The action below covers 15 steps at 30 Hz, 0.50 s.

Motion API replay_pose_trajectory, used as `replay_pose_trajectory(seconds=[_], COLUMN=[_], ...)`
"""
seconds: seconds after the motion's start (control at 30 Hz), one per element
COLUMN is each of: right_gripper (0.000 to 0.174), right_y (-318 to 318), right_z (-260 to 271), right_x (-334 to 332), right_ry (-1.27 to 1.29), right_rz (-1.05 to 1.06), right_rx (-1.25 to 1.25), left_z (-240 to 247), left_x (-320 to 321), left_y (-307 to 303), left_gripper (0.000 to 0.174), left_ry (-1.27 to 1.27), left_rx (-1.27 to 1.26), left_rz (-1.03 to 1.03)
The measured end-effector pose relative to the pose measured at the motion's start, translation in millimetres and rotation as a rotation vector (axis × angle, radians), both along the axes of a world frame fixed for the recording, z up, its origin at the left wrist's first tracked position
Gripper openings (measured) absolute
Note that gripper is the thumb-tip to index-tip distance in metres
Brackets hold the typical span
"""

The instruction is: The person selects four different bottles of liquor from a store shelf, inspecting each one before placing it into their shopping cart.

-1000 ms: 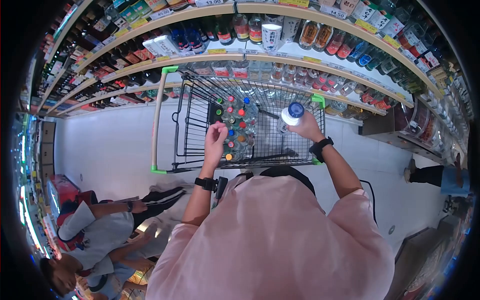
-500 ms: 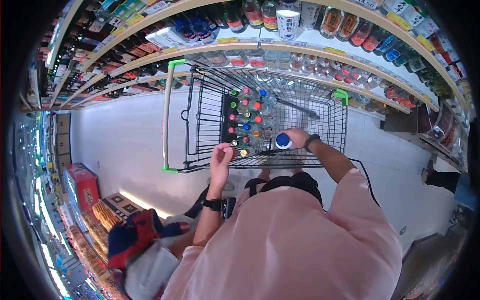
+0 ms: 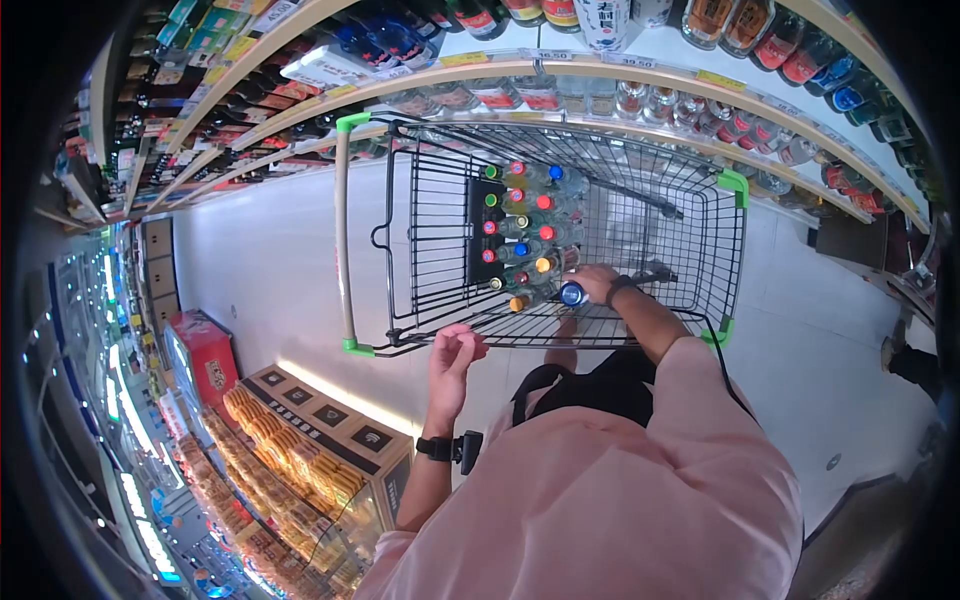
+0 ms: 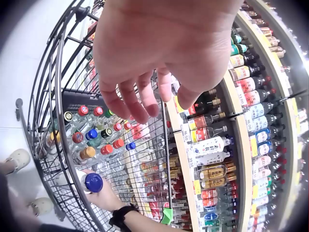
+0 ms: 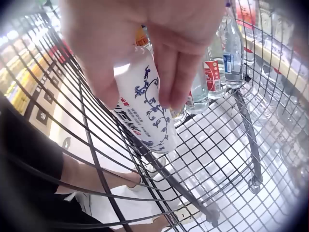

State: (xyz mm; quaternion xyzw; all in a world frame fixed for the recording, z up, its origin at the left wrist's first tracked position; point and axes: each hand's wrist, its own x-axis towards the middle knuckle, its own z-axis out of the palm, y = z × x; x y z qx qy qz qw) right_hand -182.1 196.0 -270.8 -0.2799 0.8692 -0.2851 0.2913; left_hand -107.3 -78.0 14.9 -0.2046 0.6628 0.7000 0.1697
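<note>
My right hand [image 3: 596, 281] grips a white bottle [image 5: 145, 104] with blue vine patterns and a blue cap [image 3: 573, 294]. In the right wrist view the bottle leans inside the wire shopping cart [image 3: 742, 245], its base close over the mesh floor. Beside it, clear glass bottles [image 5: 212, 72] stand in rows at the cart's handle end, with red, blue, green, gold and yellow caps. My left hand [image 3: 453, 366] is held by the cart's near side rail with nothing in it. Its fingers [image 4: 145, 104] hang loosely bent in the left wrist view.
Curved shelves of bottles [image 3: 740, 100] with price tags run along the cart's far side. A stand of packaged snacks [image 3: 290, 450] and a red box [image 3: 205, 355] are at the lower left. Another person's leg [image 3: 915, 370] shows at the right edge.
My right hand has lowered the white bottle into the cart and brought it toward the near side, beside the rows. My left hand has drawn back from over the bottles. The passers-by at lower left are gone.
</note>
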Motion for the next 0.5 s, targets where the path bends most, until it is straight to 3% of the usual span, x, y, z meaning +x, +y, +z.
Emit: replay_pose_trajectory(seconds=[0.27, 0.5], right_gripper=[0.036, 0.034], right_y=[-21, -41], right_z=[-43, -31], right_x=[7, 1], right_ry=[-0.072, -0.043], right_rz=[-0.069, 0.038], right_rx=[-0.01, 0.028], left_z=[-6, -2], left_x=[0, -4], left_y=[-7, -13], left_gripper=[0.022, 0.022], left_ry=[-0.06, -0.103], left_rx=[0.024, 0.026], left_rz=[0.033, 0.071])
